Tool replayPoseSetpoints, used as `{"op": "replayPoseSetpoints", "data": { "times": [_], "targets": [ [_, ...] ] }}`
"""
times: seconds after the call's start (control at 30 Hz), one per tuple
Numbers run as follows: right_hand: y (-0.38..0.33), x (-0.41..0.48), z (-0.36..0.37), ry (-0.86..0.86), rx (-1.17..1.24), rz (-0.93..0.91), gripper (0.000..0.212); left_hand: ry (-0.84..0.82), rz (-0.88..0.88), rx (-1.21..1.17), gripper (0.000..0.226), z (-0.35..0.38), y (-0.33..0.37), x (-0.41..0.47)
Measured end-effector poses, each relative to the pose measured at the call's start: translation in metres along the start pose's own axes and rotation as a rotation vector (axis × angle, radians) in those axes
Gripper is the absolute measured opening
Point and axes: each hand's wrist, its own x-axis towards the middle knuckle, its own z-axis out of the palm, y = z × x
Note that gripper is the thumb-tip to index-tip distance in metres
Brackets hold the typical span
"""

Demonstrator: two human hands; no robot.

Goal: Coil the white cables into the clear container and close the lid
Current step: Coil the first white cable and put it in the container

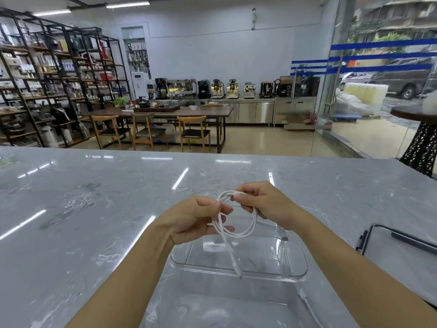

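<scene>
Two hands holding a coiled white cable above a clear container.

The left thumb and fingers (pixel 208 205) pinch the coil on its left side, where the strands cross. The right fingers (pixel 246 197) curl round its upper right arc. The left hand (pixel 191 221) and right hand (pixel 262 204) thus grip the cable (pixel 255 224) between them as a loop of several turns. Its free end hangs down over the open container (pixel 293 278), plug tip near the front rim. The container stands on the grey marble counter (pixel 94 209). A second cable (pixel 307 301) lies on the counter, nearer the viewer. The lid (pixel 411 241), with dark clips, lies apart to the right.
</scene>
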Motion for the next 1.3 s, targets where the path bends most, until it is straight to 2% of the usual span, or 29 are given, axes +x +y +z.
{"op": "replayPoseSetpoints", "data": {
  "times": [0.07,0.2,0.37,0.5,0.6,0.7,0.77,0.83,0.9,0.97,1.03,1.07,1.13,1.23,1.3],
  "targets": [
    [0.001,-0.001,-0.001,-0.018,0.063,0.026,0.020,0.080,0.085,0.031,0.015,0.006,0.001,0.001],
    [0.005,-0.003,-0.003,-0.009,0.197,0.048,0.017,0.254,0.221,0.147,0.033,0.015,0.006,0.001],
    [0.006,-0.005,0.000,0.043,0.101,-0.002,0.023,0.593,0.294,0.723,0.041,0.029,-0.001,0.006],
    [0.005,-0.005,0.006,0.069,0.044,-0.065,0.017,0.754,0.394,0.924,0.029,0.036,-0.012,0.013],
    [0.004,-0.002,0.009,0.094,-0.057,-0.139,0.014,0.870,0.442,0.953,0.027,0.035,-0.019,0.021],
    [0.004,-0.003,0.012,0.107,-0.169,-0.236,0.018,0.889,0.338,0.850,0.021,0.033,-0.021,0.027],
    [0.008,-0.004,0.014,0.125,-0.250,-0.285,0.010,0.824,0.251,0.628,0.016,0.029,-0.019,0.028],
    [0.014,-0.005,0.016,0.173,-0.339,-0.339,0.018,0.683,0.217,0.340,0.021,0.028,-0.017,0.027],
    [0.019,-0.007,0.015,0.214,-0.411,-0.397,0.032,0.572,0.194,0.155,0.026,0.031,-0.013,0.021],
    [0.024,-0.009,0.012,0.281,-0.446,-0.456,0.035,0.397,0.160,-0.141,0.033,0.028,-0.010,0.013],
    [0.031,-0.009,0.007,0.365,-0.541,-0.571,0.030,0.203,0.114,-0.460,0.024,0.021,-0.005,0.006],
    [0.035,-0.009,0.006,0.384,-0.608,-0.637,0.028,0.168,0.093,-0.530,0.016,0.020,-0.003,0.003],
    [0.042,-0.009,0.007,0.379,-0.710,-0.762,0.027,0.266,0.058,-0.569,0.006,0.023,-0.002,0.006],
    [0.046,-0.010,0.010,0.418,-0.773,-0.900,0.030,0.540,0.083,-0.535,0.028,0.036,-0.006,0.012],
    [0.048,-0.013,0.012,0.461,-0.816,-0.961,0.024,0.634,0.079,-0.478,0.028,0.037,-0.010,0.014]
  ]
}}
